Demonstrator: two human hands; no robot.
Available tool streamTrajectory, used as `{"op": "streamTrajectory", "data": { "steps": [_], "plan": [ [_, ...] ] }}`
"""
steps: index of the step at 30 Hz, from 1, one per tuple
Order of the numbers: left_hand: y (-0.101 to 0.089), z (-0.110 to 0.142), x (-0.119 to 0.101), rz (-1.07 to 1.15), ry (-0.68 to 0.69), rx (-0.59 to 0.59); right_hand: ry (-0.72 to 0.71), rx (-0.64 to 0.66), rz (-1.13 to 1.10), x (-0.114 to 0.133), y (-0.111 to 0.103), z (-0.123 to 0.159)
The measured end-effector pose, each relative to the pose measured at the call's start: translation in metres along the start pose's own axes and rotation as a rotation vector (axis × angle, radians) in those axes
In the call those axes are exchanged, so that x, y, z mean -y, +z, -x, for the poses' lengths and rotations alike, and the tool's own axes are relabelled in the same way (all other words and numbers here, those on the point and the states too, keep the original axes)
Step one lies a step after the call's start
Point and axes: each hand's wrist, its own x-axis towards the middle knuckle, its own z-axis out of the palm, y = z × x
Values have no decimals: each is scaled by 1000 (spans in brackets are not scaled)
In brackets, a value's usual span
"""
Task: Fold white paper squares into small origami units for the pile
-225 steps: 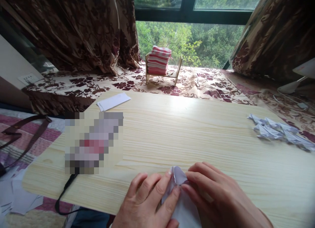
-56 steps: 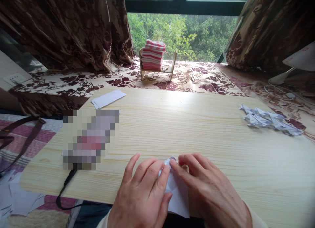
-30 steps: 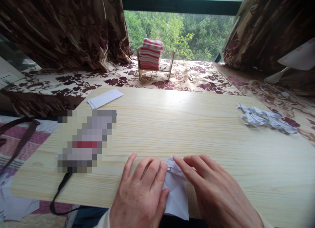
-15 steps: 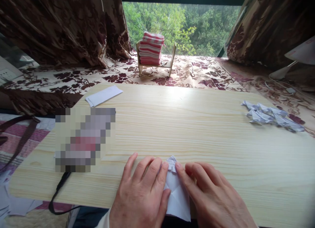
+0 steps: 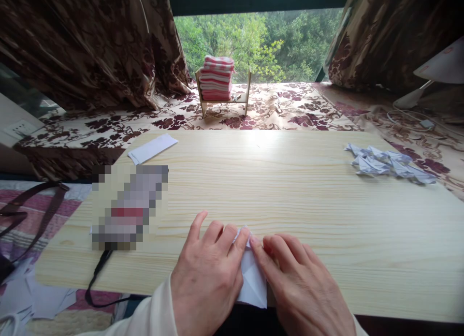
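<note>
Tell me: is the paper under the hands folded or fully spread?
Folded, at least at the far end: the paper narrows to a layered tip under the left fingers. Crease lines mark its near part.

- Sheet (image 5: 254,285): near edge of table (image 5: 290,196), under left hand (image 5: 210,270) and right hand (image 5: 302,275).
- Pixelated object (image 5: 134,205): table, left; paper strips (image 5: 152,149) behind it.
- Paper folds (image 5: 389,164): table, far right.
- Rack (image 5: 248,94): ledge (image 5: 286,109) behind table; cloth stack (image 5: 216,80) in it (left part).

Pale-grained tabletop (image 5: 290,196), white paper (image 5: 252,280) — pink-and-white striped cloths (image 5: 216,80).
</note>
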Motion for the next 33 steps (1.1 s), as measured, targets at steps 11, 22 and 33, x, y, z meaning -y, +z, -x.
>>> {"op": "streamTrajectory", "data": {
  "steps": [11, 22, 33],
  "plan": [
    [1, 10, 6, 68, 2, -114, 80, 49, -81, -1, -9, 7],
    [1, 11, 16, 60, 98, -122, 47, 76, -96, -2, -11, 4],
    [-3, 13, 16, 366, -311, -292, 227, 140, -320, -19, -21, -57]
  ]
}}
